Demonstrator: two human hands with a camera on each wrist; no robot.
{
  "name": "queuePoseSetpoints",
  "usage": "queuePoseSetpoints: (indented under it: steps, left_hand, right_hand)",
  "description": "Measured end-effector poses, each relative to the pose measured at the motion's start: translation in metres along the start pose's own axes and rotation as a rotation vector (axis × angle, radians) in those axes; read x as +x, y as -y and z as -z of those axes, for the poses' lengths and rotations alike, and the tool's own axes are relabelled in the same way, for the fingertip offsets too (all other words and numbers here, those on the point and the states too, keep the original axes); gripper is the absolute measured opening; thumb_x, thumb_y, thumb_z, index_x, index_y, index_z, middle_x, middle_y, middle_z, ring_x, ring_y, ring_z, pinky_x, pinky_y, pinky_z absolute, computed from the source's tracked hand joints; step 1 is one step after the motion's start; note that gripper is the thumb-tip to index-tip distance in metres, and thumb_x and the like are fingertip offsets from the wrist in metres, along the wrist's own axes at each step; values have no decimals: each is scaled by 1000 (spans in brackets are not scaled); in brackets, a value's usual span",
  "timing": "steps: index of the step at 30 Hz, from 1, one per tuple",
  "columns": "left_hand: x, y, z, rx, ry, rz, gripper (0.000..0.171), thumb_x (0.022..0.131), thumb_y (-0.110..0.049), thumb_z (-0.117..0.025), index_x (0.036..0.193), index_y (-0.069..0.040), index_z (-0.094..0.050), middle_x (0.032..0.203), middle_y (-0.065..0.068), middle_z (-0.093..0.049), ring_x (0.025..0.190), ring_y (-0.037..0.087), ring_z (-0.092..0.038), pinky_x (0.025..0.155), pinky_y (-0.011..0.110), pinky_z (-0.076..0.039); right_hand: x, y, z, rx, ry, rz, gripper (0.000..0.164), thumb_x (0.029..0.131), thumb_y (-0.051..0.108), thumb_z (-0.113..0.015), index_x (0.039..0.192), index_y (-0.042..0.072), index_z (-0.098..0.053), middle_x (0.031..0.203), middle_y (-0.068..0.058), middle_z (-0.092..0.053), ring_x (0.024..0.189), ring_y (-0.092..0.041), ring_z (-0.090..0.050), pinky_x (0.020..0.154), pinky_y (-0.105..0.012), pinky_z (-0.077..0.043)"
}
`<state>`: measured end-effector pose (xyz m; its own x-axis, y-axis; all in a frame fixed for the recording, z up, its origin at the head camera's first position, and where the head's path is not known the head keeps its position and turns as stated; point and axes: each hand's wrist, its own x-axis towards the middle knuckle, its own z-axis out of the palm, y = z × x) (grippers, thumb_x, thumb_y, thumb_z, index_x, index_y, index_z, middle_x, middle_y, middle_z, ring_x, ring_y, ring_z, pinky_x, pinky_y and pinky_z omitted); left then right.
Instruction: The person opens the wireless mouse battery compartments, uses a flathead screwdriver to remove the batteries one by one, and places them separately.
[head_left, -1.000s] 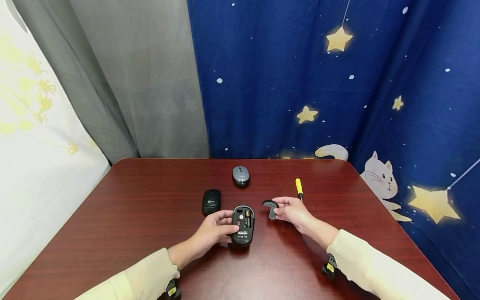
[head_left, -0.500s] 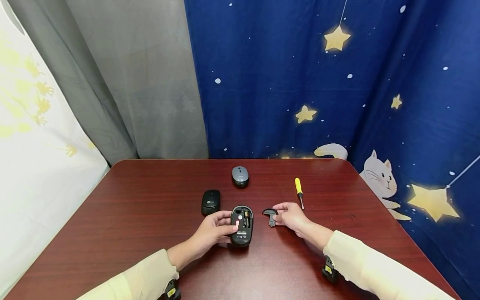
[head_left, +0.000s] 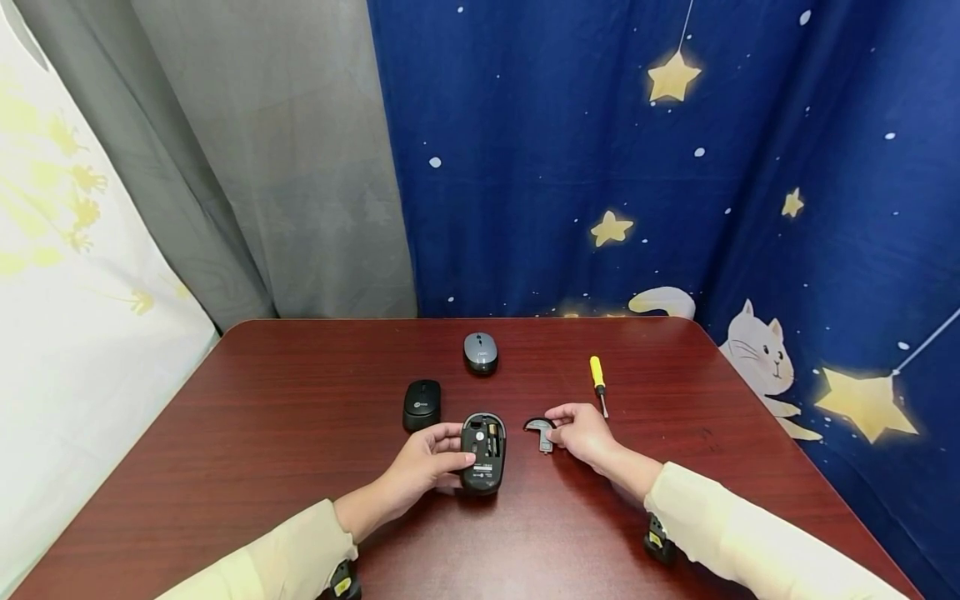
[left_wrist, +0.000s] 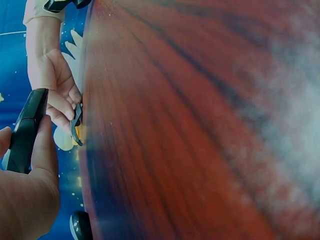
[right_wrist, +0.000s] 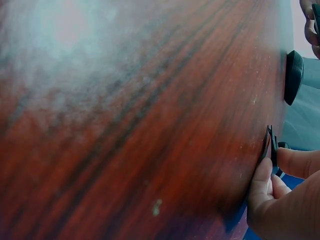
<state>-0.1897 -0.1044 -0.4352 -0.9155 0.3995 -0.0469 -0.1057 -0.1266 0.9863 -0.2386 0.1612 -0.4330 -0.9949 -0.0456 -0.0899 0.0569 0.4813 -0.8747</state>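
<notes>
High head view over table (head_left: 570,517)

A narrow gap separates the upturned mouse (head_left: 483,477) from the cover (head_left: 544,437). The black mouse (head_left: 422,404) obstructs passage beyond the left hand (head_left: 427,457); the screwdriver (head_left: 597,373) lies beyond the right hand (head_left: 585,432). The bench (head_left: 517,542) offers clearance between the sleeves (head_left: 705,510). The grey mouse (head_left: 481,353) blocks the far centre.

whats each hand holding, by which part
The left hand holds an upturned mouse by its left side; the right hand pinches a cover by its right edge.
</notes>
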Motion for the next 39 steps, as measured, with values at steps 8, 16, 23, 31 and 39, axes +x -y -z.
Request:
queuePoseSetpoints:
  steps: [8, 16, 23, 31, 39]
  left_hand:
    - [1, 2, 0, -23, 10, 5, 51, 88, -2, -66, 131, 12, -43, 108, 16, -64, 90, 23, -68, 70, 41, -58]
    - [0, 2, 1, -13, 7, 1, 52, 88, -2, -67, 131, 12, -43, 108, 16, -65, 89, 22, -68, 68, 38, -58]
    - [-1, 0, -1, -14, 11, -12, 51, 89, -1, -65, 131, 13, -42, 109, 17, -64, 89, 23, -68, 69, 39, -58]
    - [-2, 1, 0, 5, 5, 4, 54, 89, -3, -66, 134, 12, -41, 110, 16, -64, 89, 20, -67, 68, 35, -58]
    - [-2, 1, 0, 6, -7, 8, 55, 89, -3, -67, 134, 12, -40, 110, 16, -64, 89, 21, -67, 68, 36, -58]
  right_hand:
    - [0, -1, 0, -96, -26, 42, 24, 80, -3, -73, 104, -3, -70, 86, -6, -64, 79, -16, -59, 70, -28, -49]
    - [0, 0, 0, -112, -31, 45, 23, 80, -2, -73, 103, -2, -70, 86, -5, -65, 80, -16, -60, 72, -30, -50]
    - [-1, 0, -1, -131, -39, 73, 23, 79, -2, -74, 102, -2, -71, 85, -5, -65, 77, -16, -61, 71, -32, -51]
    - [-1, -3, -2, -128, -60, 82, 21, 78, -4, -75, 99, -3, -70, 81, -5, -64, 75, -15, -61, 69, -30, -51]
    - [-1, -4, -2, -119, -58, 74, 21, 78, -3, -75, 99, -3, -70, 82, -5, -65, 75, -15, -61, 68, -29, -51]
